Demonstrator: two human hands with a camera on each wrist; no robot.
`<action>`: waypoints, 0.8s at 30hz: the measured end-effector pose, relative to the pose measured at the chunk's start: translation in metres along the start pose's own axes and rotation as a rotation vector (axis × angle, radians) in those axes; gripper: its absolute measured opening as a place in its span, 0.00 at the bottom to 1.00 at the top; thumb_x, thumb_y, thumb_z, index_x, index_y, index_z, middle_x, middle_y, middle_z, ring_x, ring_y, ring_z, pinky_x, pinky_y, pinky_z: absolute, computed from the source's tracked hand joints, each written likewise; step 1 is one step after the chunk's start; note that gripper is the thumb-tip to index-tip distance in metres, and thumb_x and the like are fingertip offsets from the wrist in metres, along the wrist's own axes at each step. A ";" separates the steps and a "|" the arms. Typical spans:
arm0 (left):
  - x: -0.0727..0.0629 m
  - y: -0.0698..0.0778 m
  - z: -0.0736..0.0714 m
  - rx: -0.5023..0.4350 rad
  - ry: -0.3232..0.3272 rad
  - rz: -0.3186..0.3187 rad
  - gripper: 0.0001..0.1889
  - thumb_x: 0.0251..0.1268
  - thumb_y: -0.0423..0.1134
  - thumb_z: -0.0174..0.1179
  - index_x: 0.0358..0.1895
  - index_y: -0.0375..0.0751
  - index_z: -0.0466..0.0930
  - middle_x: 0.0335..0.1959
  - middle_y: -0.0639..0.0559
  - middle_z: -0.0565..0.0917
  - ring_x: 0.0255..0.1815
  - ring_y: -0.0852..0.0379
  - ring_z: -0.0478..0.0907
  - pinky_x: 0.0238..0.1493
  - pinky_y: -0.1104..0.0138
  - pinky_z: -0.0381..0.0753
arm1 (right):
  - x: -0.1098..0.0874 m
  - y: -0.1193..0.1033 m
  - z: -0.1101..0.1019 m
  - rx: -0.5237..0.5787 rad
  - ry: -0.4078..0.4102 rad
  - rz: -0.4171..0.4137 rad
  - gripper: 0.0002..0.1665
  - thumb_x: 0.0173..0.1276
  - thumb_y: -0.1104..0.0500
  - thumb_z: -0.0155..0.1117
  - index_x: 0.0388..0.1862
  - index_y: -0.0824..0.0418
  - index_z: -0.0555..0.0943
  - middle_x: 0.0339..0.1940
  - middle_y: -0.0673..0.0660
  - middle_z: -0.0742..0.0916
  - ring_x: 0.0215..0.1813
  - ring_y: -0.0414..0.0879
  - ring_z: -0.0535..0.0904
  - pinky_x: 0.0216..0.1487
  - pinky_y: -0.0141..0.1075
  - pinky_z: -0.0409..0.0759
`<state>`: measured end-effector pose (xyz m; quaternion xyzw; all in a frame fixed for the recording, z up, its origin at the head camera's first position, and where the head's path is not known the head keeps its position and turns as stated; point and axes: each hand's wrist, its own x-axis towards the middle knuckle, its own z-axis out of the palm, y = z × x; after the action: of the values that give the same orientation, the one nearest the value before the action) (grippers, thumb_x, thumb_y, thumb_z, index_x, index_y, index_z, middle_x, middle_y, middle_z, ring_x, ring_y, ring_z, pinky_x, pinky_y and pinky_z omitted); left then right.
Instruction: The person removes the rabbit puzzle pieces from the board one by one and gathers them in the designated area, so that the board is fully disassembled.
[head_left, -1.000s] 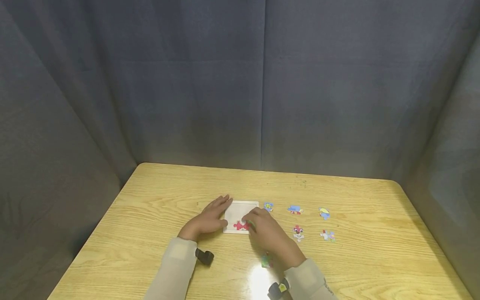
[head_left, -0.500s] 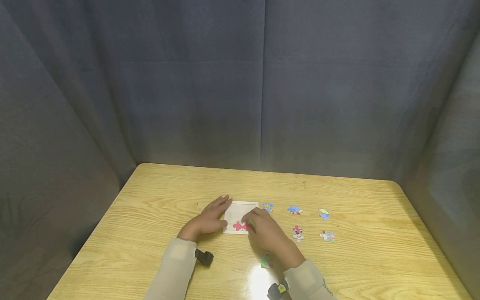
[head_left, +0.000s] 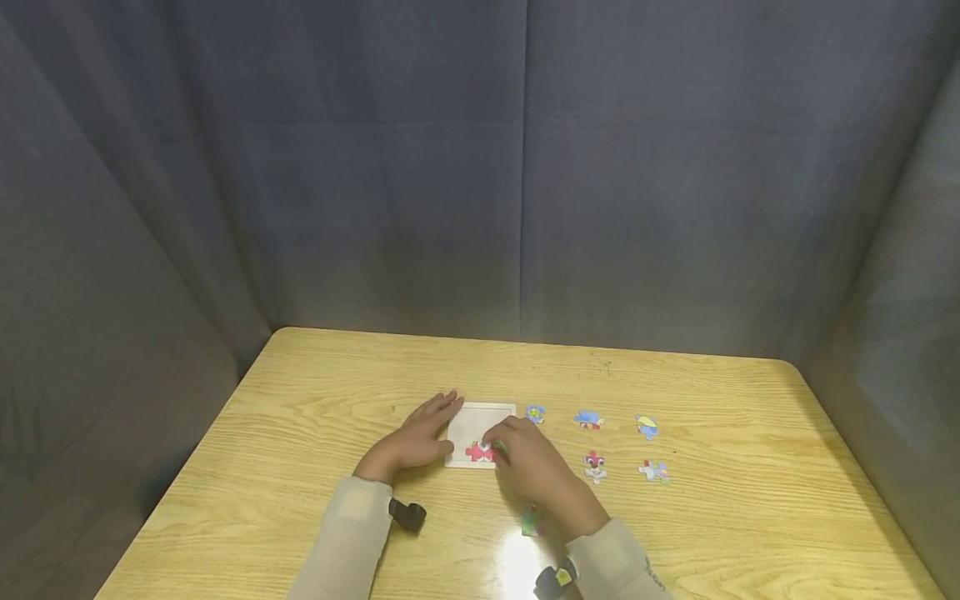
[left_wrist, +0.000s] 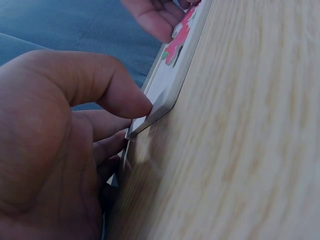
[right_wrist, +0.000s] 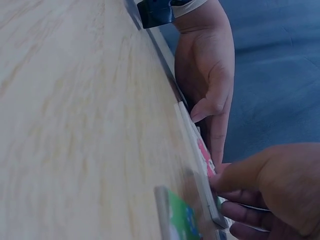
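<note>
A shallow white puzzle tray (head_left: 463, 427) lies between both hands. Toward its near edge sits a red and white jigsaw piece (head_left: 476, 452). My left hand (head_left: 412, 444) rests at the tray's left side, thumb on the near-left rim and fingers stretched along the edge. Over the tray's near-right corner, my right hand (head_left: 534, 460) pinches a jigsaw piece with green on it (head_left: 502, 449), low against the tray. Most of that piece is hidden by the fingers. In the right wrist view, the thumb and fingertips of the right hand (right_wrist: 272, 187) meet at the tray rim.
Right of the tray lie several loose jigsaw pieces, among them a blue one with a yellow flower (head_left: 536, 413), a red face piece (head_left: 595, 467) and a blue-yellow piece (head_left: 647, 427). A green piece (head_left: 530, 523) lies beside the right forearm. Dark curtains (head_left: 375, 167) surround the wooden table (head_left: 315, 383).
</note>
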<state>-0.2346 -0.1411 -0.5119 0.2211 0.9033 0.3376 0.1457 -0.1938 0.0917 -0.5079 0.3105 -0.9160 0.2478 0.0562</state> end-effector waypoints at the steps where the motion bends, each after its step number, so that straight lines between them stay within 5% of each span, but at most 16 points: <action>1: 0.000 0.000 0.000 0.002 -0.002 -0.001 0.41 0.59 0.38 0.55 0.78 0.43 0.51 0.80 0.50 0.45 0.79 0.46 0.36 0.69 0.35 0.39 | 0.000 0.000 0.000 -0.005 0.000 0.000 0.13 0.65 0.64 0.65 0.50 0.61 0.82 0.48 0.52 0.84 0.51 0.46 0.76 0.55 0.38 0.78; 10: 0.001 -0.001 0.000 -0.006 -0.008 0.005 0.41 0.59 0.39 0.54 0.78 0.42 0.50 0.80 0.50 0.44 0.79 0.45 0.35 0.68 0.33 0.39 | 0.000 -0.004 -0.003 -0.020 -0.014 0.008 0.19 0.60 0.58 0.69 0.51 0.60 0.83 0.47 0.51 0.85 0.51 0.48 0.76 0.61 0.58 0.67; 24: 0.001 -0.001 0.000 -0.004 -0.008 0.014 0.41 0.58 0.38 0.54 0.78 0.42 0.50 0.80 0.49 0.44 0.79 0.45 0.34 0.68 0.32 0.38 | 0.001 -0.003 0.001 -0.006 0.000 -0.007 0.17 0.63 0.58 0.68 0.50 0.61 0.82 0.46 0.52 0.85 0.52 0.49 0.75 0.61 0.52 0.68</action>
<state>-0.2356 -0.1416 -0.5124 0.2286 0.9004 0.3396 0.1474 -0.1934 0.0884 -0.5077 0.3137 -0.9156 0.2448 0.0579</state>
